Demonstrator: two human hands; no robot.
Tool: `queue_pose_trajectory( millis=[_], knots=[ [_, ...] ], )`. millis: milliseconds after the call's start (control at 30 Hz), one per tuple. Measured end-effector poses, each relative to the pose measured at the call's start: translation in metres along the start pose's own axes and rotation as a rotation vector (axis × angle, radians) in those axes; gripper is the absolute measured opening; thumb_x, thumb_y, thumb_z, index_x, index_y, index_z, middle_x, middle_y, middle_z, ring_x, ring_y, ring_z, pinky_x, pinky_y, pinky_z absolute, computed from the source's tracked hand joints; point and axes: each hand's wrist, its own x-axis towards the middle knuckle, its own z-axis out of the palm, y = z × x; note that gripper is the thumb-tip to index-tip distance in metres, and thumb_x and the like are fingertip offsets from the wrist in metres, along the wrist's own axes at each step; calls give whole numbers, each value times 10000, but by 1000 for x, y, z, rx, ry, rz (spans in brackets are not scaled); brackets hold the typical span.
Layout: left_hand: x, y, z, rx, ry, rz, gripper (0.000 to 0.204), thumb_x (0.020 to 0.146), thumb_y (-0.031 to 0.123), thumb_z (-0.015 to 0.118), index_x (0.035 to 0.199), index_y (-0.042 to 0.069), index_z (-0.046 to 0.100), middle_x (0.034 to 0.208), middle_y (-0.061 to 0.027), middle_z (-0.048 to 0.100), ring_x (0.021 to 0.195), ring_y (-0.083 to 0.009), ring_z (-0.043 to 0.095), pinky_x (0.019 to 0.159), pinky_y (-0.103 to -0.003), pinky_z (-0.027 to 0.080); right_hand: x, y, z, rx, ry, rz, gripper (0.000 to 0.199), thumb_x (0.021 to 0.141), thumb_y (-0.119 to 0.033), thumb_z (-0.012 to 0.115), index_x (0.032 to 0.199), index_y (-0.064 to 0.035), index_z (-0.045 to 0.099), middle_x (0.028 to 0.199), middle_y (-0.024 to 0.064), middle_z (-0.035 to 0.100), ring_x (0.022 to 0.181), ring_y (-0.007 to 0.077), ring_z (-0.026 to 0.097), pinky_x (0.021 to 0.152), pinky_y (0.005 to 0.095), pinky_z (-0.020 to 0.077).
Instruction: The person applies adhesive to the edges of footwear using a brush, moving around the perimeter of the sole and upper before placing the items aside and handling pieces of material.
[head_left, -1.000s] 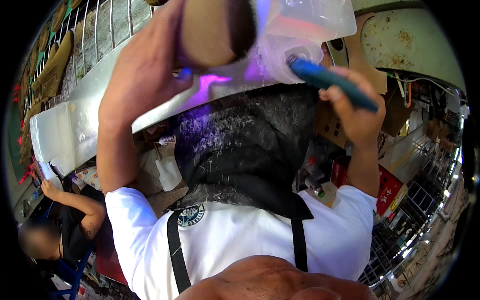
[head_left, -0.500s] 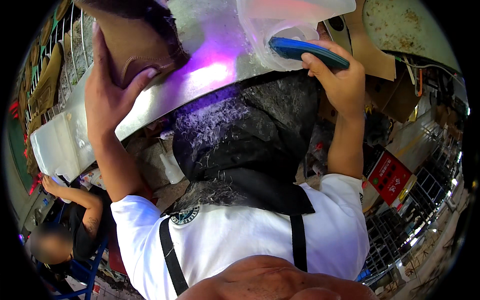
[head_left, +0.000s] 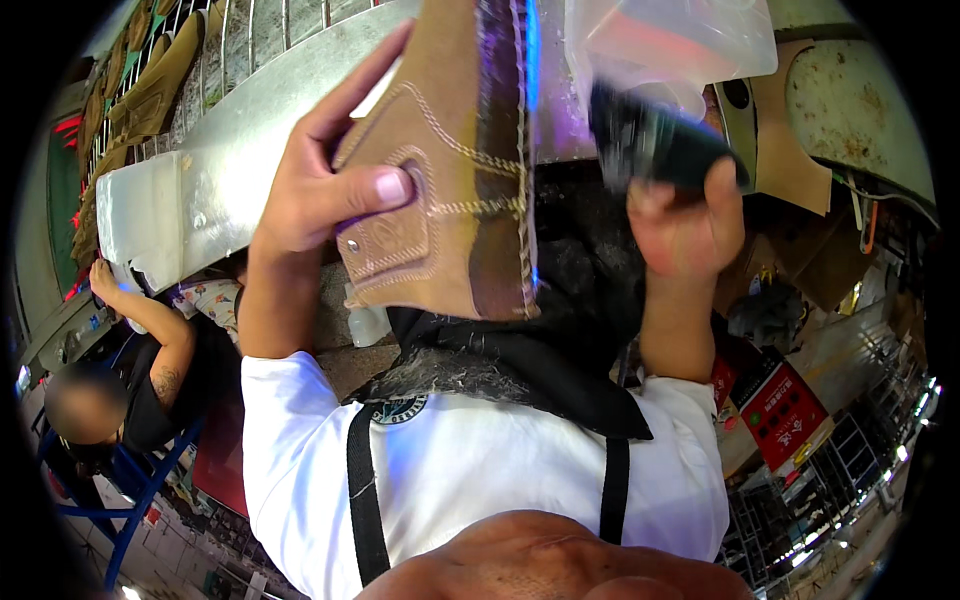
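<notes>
A brown leather boot upper [head_left: 450,150] with pale stitching stands in front of my chest. My left hand [head_left: 310,195] is closed on its left edge, the thumb pressed on the stitched patch. A darker band runs along its right edge, lit blue and purple. My right hand [head_left: 690,225] grips a dark brush [head_left: 665,140], smeared by motion, to the right of the upper and apart from it. Just beyond the brush is a translucent plastic container [head_left: 700,50]. My black apron [head_left: 590,250] lies below, with whitish fibres stuck to its upper fold.
A metal bench [head_left: 230,130] runs along the far side, with a translucent plastic bin [head_left: 140,215] at its left end. Brown leather pieces [head_left: 160,85] lie on a wire rack at far left. Another person [head_left: 175,350] sits at the left. A red box [head_left: 785,415] stands at right.
My left hand has brought the boot upper nearer and to the right, turning its stitched side into view. The brush has moved away from the container toward me and right.
</notes>
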Motion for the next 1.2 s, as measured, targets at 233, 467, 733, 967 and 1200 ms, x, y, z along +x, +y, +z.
queue_pose_trajectory(
  millis=[233, 467, 733, 967, 1200],
  knots=[
    [-11, -8, 11, -68, -28, -32, 1041, 738, 141, 846, 1603, 6, 284, 1333, -212, 641, 1203, -219, 645, 1078, -326, 439, -3, 24, 14, -741, -152, -388, 486, 989, -353, 675, 1247, 55, 616, 1150, 255, 693, 921, 341, 726, 787, 396, 606],
    [-10, -6, -1, 38, -107, -26, 1029, 719, 137, 859, 1589, 1, 326, 1332, -198, 642, 1199, -215, 638, 1078, -325, 434, 7, -54, 54, -983, -706, -246, 432, 905, -258, 765, 1139, 94, 680, 1015, 285, 714, 791, 310, 725, 728, 364, 594],
    [-23, 8, 2, 68, -137, -88, 1054, 697, 91, 865, 1585, -27, 312, 1352, -200, 629, 1206, -199, 618, 1087, -311, 406, 15, -44, 95, -1313, -712, -372, 293, 849, -178, 803, 986, 60, 701, 904, 231, 732, 805, 315, 736, 697, 362, 600],
    [-26, 15, 8, 200, -204, -62, 1045, 645, 97, 901, 1541, -56, 387, 1406, -184, 606, 1277, -196, 566, 1121, -308, 364, 59, -87, 86, -1177, -702, -244, 312, 921, -70, 674, 1147, 144, 658, 1065, 280, 690, 716, 213, 690, 599, 304, 574],
    [-27, 22, 6, 323, -237, -57, 1005, 652, 120, 906, 1522, -45, 431, 1410, -190, 609, 1291, -195, 559, 1120, -301, 364, 63, -86, 95, -1410, -487, -419, 331, 892, -30, 680, 1169, 149, 658, 1021, 254, 704, 746, 223, 695, 672, 331, 584]
  ],
)
